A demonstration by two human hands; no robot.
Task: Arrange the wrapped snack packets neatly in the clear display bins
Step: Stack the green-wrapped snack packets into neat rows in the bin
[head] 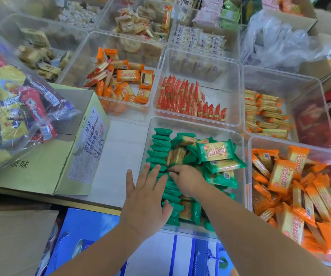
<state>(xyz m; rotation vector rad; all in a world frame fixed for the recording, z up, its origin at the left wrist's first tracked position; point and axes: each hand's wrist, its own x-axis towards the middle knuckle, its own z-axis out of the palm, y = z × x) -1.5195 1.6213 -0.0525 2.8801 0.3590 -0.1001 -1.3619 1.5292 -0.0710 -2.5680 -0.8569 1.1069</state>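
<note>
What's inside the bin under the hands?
The clear bin holds green packets: an on-edge row along its left wall, a loose pile to the right. The left hand and right hand cover part of the row; its floor is hidden.

Cardboard box (41,172) left, blue gift bag (85,222) below, crumpled plastic (276,40) top right

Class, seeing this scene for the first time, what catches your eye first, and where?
Two hands work in the nearest clear bin: the left hand lies flat against a row of green packets, while the right hand grips some beside it. Behind, red packets stand in tidy rows; at the right, orange packets lie heaped.
</note>
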